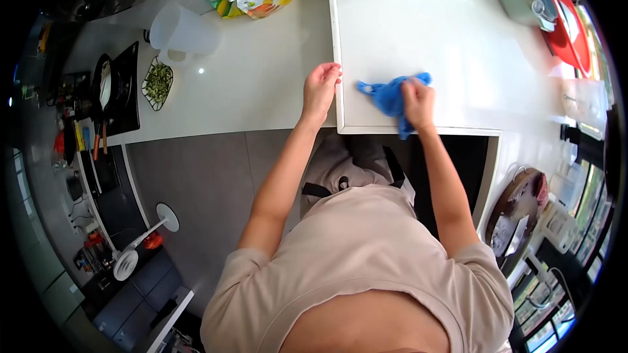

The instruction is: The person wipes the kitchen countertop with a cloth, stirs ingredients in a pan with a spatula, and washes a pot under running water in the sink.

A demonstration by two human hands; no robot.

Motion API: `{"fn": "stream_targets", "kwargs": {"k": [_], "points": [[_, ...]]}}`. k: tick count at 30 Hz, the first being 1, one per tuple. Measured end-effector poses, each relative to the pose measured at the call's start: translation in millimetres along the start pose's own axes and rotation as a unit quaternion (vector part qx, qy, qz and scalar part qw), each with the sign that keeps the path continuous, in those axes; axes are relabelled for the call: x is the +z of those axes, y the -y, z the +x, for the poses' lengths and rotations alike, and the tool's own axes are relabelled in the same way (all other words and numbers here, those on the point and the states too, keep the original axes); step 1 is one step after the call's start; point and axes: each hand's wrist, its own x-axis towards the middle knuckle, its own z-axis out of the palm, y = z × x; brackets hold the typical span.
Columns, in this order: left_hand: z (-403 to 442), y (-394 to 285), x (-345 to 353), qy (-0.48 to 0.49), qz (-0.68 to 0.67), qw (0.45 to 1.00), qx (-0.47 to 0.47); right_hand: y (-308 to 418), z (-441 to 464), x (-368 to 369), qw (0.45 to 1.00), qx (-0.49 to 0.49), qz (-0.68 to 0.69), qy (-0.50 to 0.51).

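Fingers bunched into a fist, my right hand [418, 101] grips a blue cloth [387, 96] on the raised part of the white desk [451, 36], near its front edge. One end of the cloth spreads out to the left of my knuckles, a corner shows above them, and a flap trails down to the front edge. My right forearm [448, 180] reaches forward and slants inward from the elbow, the wrist nearly in line with it.

My left hand [318, 93] is just beside the raised part's side edge, its fingers curled inward in a loose fist, thumb close to the index finger; whether they touch that edge I cannot tell. My left forearm [278, 170] stretches forward and also angles inward, over the desk's lower part. Both arms are bare below my short beige sleeves [481, 281].
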Motion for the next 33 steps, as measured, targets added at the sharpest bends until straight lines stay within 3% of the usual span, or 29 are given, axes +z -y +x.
{"fn": "stream_targets", "kwargs": {"k": [1, 2, 3, 4, 5, 8, 10, 11, 12, 13, 15, 17, 21, 27, 28, 29, 30, 33], "points": [[-4, -4, -2, -0.009, -0.009, 1.000, -0.017, -17, 10, -10, 0.996, 0.026, 0.064, -0.051], [-9, -7, -6, -0.015, -0.008, 0.999, -0.029, -14, 25, -27, 0.981, 0.131, 0.129, -0.068], [-12, -3, -12, -0.022, -0.013, 0.999, -0.038, -26, 44, -36, 0.966, 0.113, 0.193, -0.127], [-13, 3, -19, -0.030, -0.019, 0.998, -0.046, -3, 59, -41, 0.911, 0.180, 0.340, -0.151], [-15, 7, -26, -0.039, -0.024, 0.998, -0.054, 9, 75, -46, 0.893, 0.180, 0.380, -0.158], [-18, 12, -46, -0.065, -0.030, 0.995, -0.064, 88, 105, -25, 0.893, 0.180, 0.401, -0.093], [-17, 11, -59, -0.076, -0.037, 0.995, -0.061, 125, 125, 14, 0.917, 0.126, 0.379, -0.018], [-19, 9, -67, -0.082, -0.041, 0.994, -0.061, 136, 138, 37, 0.943, 0.101, 0.314, 0.028], [-19, 8, -75, -0.086, -0.045, 0.994, -0.059, 138, 153, 67, 0.994, -0.019, 0.110, -0.007], [-20, 6, -85, -0.087, -0.049, 0.993, -0.059, 159, 158, 87, 0.998, -0.042, -0.043, 0.028], [-21, 4, -107, -0.087, -0.055, 0.993, -0.058, 154, 170, 151, 0.961, -0.041, -0.251, 0.108], [-17, 8, -135, -0.076, -0.058, 0.994, -0.060, 126, 175, 209, 0.904, 0.007, -0.364, 0.224], [-19, 7, -205, -0.075, -0.046, 0.993, -0.082, 18, 158, 302, 0.961, 0.016, -0.259, 0.094], [1, 13, -313, -0.127, -0.042, 0.988, -0.074, 42, 65, 298, 0.960, 0.000, -0.280, -0.026], [14, 6, -322, -0.147, -0.037, 0.988, -0.031, 51, 36, 293, 0.961, 0.015, -0.274, -0.022], [27, -5, -329, -0.170, -0.032, 0.985, 0.010, 49, 4, 291, 0.930, -0.023, -0.364, -0.047], [37, -14, -337, -0.195, -0.024, 0.979, 0.049, 63, -27, 285, 0.944, 0.003, -0.329, -0.035], [76, -50, -342, -0.351, 0.017, 0.917, 0.190, 80, -77, 283, 0.928, 0.023, -0.371, -0.022]]}}
